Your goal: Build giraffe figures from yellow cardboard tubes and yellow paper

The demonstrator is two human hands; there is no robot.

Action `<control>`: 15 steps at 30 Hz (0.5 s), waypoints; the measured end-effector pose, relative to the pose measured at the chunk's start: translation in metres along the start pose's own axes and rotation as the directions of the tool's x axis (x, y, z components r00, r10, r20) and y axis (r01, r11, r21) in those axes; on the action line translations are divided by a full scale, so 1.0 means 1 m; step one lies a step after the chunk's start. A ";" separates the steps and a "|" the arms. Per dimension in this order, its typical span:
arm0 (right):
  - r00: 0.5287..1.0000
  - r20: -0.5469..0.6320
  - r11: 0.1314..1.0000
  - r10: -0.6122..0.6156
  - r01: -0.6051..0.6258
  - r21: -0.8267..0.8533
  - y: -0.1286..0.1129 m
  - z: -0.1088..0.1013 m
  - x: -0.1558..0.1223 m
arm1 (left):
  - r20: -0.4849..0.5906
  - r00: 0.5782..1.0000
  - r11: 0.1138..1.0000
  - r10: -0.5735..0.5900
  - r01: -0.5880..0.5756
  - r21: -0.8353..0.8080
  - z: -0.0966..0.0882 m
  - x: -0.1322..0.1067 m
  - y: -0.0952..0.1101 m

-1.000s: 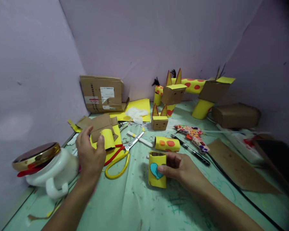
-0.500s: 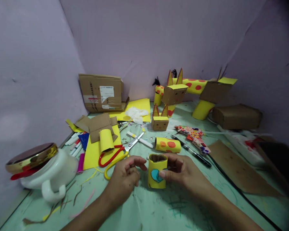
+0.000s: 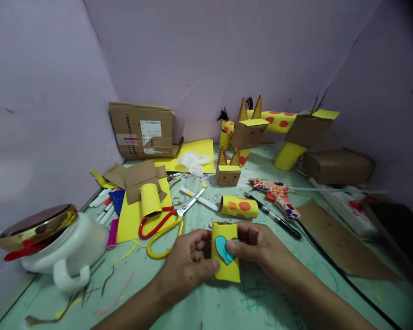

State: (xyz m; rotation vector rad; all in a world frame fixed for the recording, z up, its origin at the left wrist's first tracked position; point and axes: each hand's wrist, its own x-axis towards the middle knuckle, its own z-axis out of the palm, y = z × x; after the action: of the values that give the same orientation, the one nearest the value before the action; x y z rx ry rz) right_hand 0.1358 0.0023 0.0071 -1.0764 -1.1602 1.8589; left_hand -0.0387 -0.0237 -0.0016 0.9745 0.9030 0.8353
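Note:
Between my two hands is a yellow paper-covered cardboard tube (image 3: pixel 225 270), with a blue heart outlined in dark ink on its front. My right hand (image 3: pixel 258 245) grips its right side, the thumb lying over the heart. The fingers of my left hand (image 3: pixel 191 256) are closed on the left edge, with the thumb at the lower front. Just behind lies another yellow tube with orange-red spots (image 3: pixel 240 207). Red-and-yellow-handled scissors (image 3: pixel 174 220) lie half open beyond my left hand, close to a white marker (image 3: pixel 199 198).
A white mug (image 3: pixel 69 247) with a gold lid stands at left. At the back are a cardboard box (image 3: pixel 142 133), a small eared cardboard head (image 3: pixel 228 175) and spotted cardboard animals (image 3: pixel 251 133). A patterned glue gun (image 3: pixel 275 195), its black cord and a black pen (image 3: pixel 275 217) lie right.
The left hand has closed onto the tube's left edge. The tube has tipped, its open top now barely visible and the heart facing me more fully.

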 end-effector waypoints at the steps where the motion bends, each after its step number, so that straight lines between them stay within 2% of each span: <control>1: 1.000 -0.006 1.000 0.010 -0.010 0.006 0.000 0.000 0.000 | 0.007 1.000 1.000 -0.007 0.007 -0.020 -0.001 0.000 0.000; 7: 0.999 0.044 0.999 0.000 -0.002 0.041 0.001 0.001 0.000 | 0.003 0.998 0.997 -0.066 0.065 0.044 -0.003 0.001 0.002; 12: 0.999 0.050 0.999 0.012 -0.013 0.031 0.002 0.003 0.000 | -0.004 0.999 0.998 -0.038 0.038 0.058 0.001 0.003 -0.003; 15: 0.999 0.052 1.000 0.009 -0.010 0.020 0.005 0.004 0.001 | -0.062 0.997 0.996 -0.037 0.042 0.081 0.002 0.004 -0.006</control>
State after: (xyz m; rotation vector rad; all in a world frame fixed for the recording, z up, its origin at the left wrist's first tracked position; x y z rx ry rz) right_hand 0.1319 -0.0002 0.0037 -1.0294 -1.1650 1.9122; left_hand -0.0342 -0.0232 -0.0075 1.0036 1.0124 0.8030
